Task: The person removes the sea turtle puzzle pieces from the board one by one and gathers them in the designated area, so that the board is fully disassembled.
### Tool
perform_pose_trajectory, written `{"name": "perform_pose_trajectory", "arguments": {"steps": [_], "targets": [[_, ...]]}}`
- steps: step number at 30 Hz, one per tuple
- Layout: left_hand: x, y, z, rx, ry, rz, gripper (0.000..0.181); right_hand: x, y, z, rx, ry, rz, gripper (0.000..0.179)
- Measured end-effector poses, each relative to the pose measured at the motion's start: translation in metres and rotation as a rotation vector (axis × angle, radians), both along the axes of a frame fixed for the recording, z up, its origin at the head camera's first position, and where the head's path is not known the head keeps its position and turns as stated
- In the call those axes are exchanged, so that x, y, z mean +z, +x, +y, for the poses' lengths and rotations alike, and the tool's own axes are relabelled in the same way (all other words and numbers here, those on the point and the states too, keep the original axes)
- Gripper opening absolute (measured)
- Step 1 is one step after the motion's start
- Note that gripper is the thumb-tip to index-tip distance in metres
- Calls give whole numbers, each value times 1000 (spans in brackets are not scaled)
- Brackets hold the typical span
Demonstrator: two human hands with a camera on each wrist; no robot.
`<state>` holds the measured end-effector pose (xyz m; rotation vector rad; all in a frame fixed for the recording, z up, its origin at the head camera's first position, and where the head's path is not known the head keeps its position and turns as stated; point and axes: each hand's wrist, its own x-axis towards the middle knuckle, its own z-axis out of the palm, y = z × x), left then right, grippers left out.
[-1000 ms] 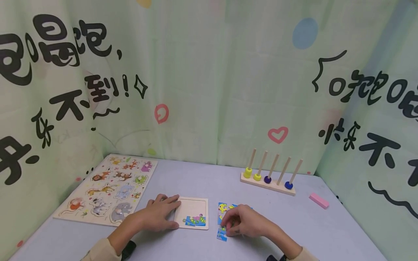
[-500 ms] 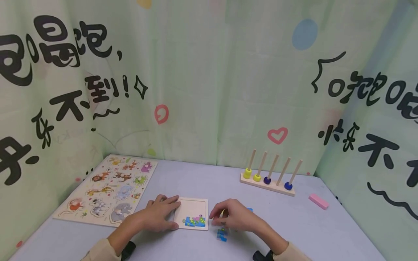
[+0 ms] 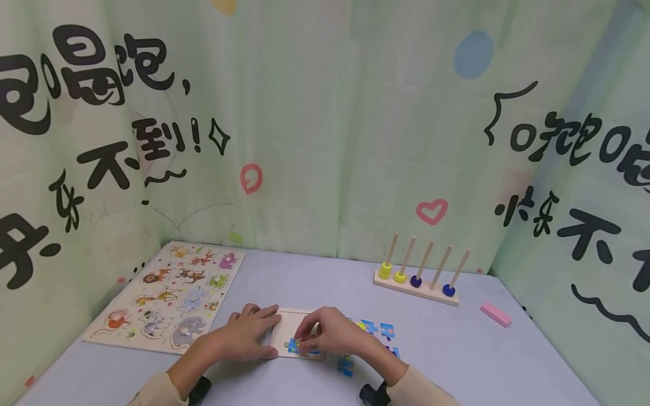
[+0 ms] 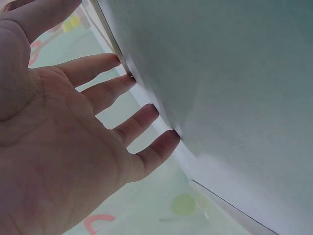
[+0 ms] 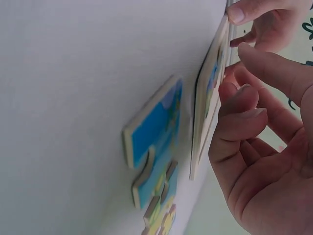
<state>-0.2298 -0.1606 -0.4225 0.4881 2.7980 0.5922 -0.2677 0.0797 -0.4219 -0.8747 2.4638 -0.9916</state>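
A small square wooden puzzle tray (image 3: 284,322) lies flat on the table, with joined blue jigsaw pieces (image 3: 291,345) along its near side. My left hand (image 3: 249,334) rests at the tray's left edge, fingers spread. In the left wrist view its fingertips (image 4: 168,139) touch the tabletop and the tray edge. Over the tray's near right part, my right hand (image 3: 330,331) has curled fingers and seems to pinch a small puzzle piece, almost wholly hidden behind them. Loose puzzle pieces (image 5: 154,132) lie just right of the tray, partly covered by the right forearm.
An animal peg puzzle board (image 3: 170,293) lies at the left. At the back right stands a wooden counting stand (image 3: 416,288) with upright pegs and yellow and blue beads. A pink block (image 3: 495,314) lies farther right. Printed curtains (image 3: 304,141) enclose the table's back and sides.
My right hand has moved left from the loose pieces to above the tray, uncovering pieces on the table. The left hand has stayed at the tray's edge.
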Motion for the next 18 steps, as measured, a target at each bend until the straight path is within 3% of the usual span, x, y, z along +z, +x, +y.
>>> {"name": "perform_pose_trajectory", "arguments": {"steps": [8, 18], "targets": [[-1, 0, -2, -12, 6, 2, 74, -2, -2, -10, 11, 48, 41, 12], [-2, 0, -2, -6, 19, -5, 75, -1, -1, -13, -20, 31, -20, 13]]}}
